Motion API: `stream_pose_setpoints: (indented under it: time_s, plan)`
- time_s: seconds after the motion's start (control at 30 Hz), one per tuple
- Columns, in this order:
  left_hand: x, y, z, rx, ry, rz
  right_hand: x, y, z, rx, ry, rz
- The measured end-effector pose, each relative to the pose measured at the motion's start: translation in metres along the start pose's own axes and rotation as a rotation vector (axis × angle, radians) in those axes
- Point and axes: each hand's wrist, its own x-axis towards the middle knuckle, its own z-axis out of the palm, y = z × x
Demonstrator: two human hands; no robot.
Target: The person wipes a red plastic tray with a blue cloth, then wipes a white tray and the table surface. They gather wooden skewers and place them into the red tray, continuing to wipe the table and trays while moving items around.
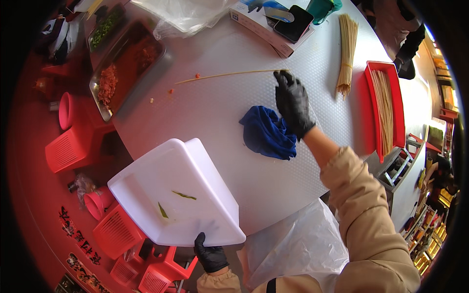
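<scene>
My left hand [210, 254], in a black glove, grips the near rim of a white plastic tub [146, 197], thumb over the edge. The tub is tilted, with two green leaf pieces [183, 195] inside. My right hand [293, 100], also black-gloved, reaches across the table with bent fingers. Its fingertips meet the right end of a single bamboo skewer [227, 74] lying on the tabletop; whether they pinch it is unclear. Just left of that hand's wrist lies a crumpled blue cloth [267, 133].
A metal tray of raw meat [107, 86] stands at the far left. Bundled skewers [347, 55] and a red plastic bin [399, 110] of skewers are to the right. A cardboard box [253, 27] bears a phone [294, 23]. Red stools [117, 229] stand beside the table [205, 121].
</scene>
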Motion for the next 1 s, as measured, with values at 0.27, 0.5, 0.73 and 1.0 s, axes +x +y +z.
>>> stream_pose_setpoints:
  time_s: [0.27, 0.5, 0.73, 1.0]
  plan:
    - [0.0, -0.015, -0.01, -0.025, 0.015, -0.028, 0.034, 0.031, 0.021, -0.032, -0.425, -0.182]
    - [-0.006, -0.025, 0.0, -0.004, -0.018, -0.009, -0.052, 0.041, -0.047, 0.434, -0.181, 0.06]
    - [-0.008, -0.046, 0.0, 0.023, -0.047, 0.051, -0.165, 0.128, -0.081, 0.146, -0.296, 0.683]
    - [-0.007, -0.05, -0.011, -0.037, -0.061, -0.005, -0.083, -0.021, -0.046, 0.111, -0.388, -0.18]
